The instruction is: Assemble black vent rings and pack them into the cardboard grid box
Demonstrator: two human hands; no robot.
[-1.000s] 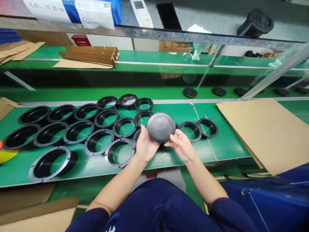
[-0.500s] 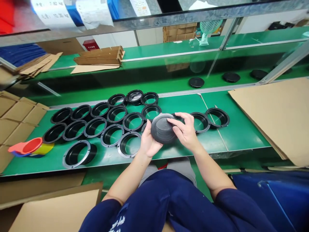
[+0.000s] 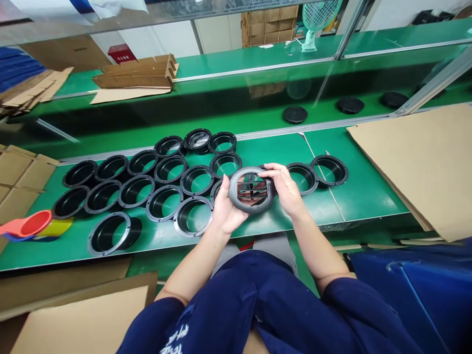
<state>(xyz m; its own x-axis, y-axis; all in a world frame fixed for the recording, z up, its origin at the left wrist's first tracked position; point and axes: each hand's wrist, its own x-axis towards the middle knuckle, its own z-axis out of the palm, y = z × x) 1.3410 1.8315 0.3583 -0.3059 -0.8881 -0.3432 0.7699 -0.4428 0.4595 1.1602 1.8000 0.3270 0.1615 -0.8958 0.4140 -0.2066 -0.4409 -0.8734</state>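
A round black air vent (image 3: 252,187) is held level with my chest over the front of the green bench. Its louvres are tilted so that gaps show between them. My left hand (image 3: 227,211) grips it from the left and below, thumb up along the rim. From the right, my right hand (image 3: 286,191) closes on the vent's edge, with fingertips at the upper right of the rim. Several black flanged rings (image 3: 93,200) stand in rows on the bench left of and behind the vent. Another black ring (image 3: 334,184) sits to the right of my right hand.
Nested red, yellow and blue scoops (image 3: 37,223) lie at the left. Flat cardboard (image 3: 413,162) covers the right end of the bench. Round black discs (image 3: 295,114) lie on the green strip behind a metal rail. A green fan (image 3: 310,42) stands farther back.
The vent's louvres have turned from closed flat to open. My right index finger has moved off the vent's face to its edge. The camera view has shifted slightly.
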